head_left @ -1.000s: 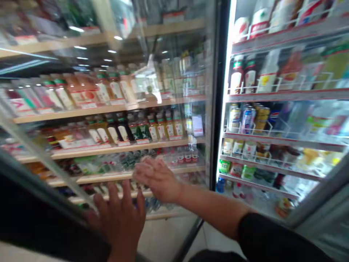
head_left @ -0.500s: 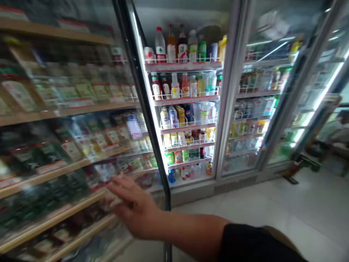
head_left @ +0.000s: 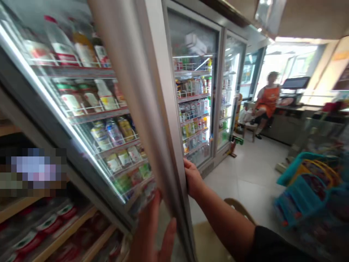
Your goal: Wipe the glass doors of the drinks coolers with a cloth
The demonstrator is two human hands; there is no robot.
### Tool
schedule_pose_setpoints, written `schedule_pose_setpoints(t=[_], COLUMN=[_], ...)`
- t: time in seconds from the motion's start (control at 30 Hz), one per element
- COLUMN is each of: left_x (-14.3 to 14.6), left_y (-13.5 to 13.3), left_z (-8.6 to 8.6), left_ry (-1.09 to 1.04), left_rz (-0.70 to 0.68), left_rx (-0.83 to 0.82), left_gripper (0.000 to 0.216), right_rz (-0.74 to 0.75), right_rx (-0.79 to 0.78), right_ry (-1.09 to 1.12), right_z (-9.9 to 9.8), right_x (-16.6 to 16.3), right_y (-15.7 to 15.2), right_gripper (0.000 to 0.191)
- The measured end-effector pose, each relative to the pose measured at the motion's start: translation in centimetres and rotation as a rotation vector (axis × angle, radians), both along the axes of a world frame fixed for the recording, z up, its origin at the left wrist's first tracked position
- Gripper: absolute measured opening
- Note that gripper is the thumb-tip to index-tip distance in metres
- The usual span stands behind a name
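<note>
A glass fridge door with a silver frame (head_left: pixel 159 91) and a long vertical bar handle (head_left: pixel 131 72) stands close in front of me. My right hand (head_left: pixel 194 178) grips the outer edge of this door, its fingertips partly hidden at the frame. Low at the handle is my left hand (head_left: pixel 151 229), blurred, with thumb and fingers apart; whether it touches the metal is unclear. Through the glass I see bottles (head_left: pixel 61 43) and cans (head_left: pixel 100 134) on wire-fronted shelves.
More glass fridges (head_left: pixel 193 91) run along the wall. A person (head_left: pixel 268 98) in an orange apron sits by a counter (head_left: pixel 285 125) with a monitor. Turquoise baskets (head_left: pixel 305 196) stand at right on the tiled floor (head_left: pixel 248 185). Wooden shelves (head_left: pixel 62 236) with packed goods are at lower left.
My view has turned right, showing the counter and seated person. The door now stands across the view. My right hand has come onto its edge, and my left hand has appeared.
</note>
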State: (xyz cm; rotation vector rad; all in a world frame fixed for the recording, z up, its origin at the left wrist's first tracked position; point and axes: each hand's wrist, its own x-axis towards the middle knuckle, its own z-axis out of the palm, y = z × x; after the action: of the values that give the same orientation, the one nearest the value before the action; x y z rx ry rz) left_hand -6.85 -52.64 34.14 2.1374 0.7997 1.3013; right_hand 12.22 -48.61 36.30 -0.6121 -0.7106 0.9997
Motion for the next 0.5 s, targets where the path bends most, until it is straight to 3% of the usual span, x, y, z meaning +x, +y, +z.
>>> schedule_pose_setpoints(t=[0.17, 0.3, 0.4, 0.5], left_x=[9.1, 14.6, 17.8, 20.0], left_y=[6.1, 11.8, 15.4, 18.6], left_z=[1.5, 2.4, 2.9, 3.3], left_ry=[-0.091, -0.109, -0.102, -0.066], left_rz=[-0.461, -0.643, -0.702, -0.723], left_rx=[-0.310, -0.366, -0.370, -0.361], left_gripper=[0.069, 0.068, 0.067, 0.071], right_rz=[-0.560, -1.090, -1.242, -1.329], right_rx=[0.054, 0.163, 0.246, 0.265], right_ry=[0.024, -0.305, -0.692, -0.835], right_z=[-0.8, -0.9, 0.0, 0.9], right_x=[6.9, 8.8, 9.5, 10.9], right_y=[2.4, 4.2, 6.9, 11.1], right_gripper=[0.054, 0.046, 0.039, 0.042])
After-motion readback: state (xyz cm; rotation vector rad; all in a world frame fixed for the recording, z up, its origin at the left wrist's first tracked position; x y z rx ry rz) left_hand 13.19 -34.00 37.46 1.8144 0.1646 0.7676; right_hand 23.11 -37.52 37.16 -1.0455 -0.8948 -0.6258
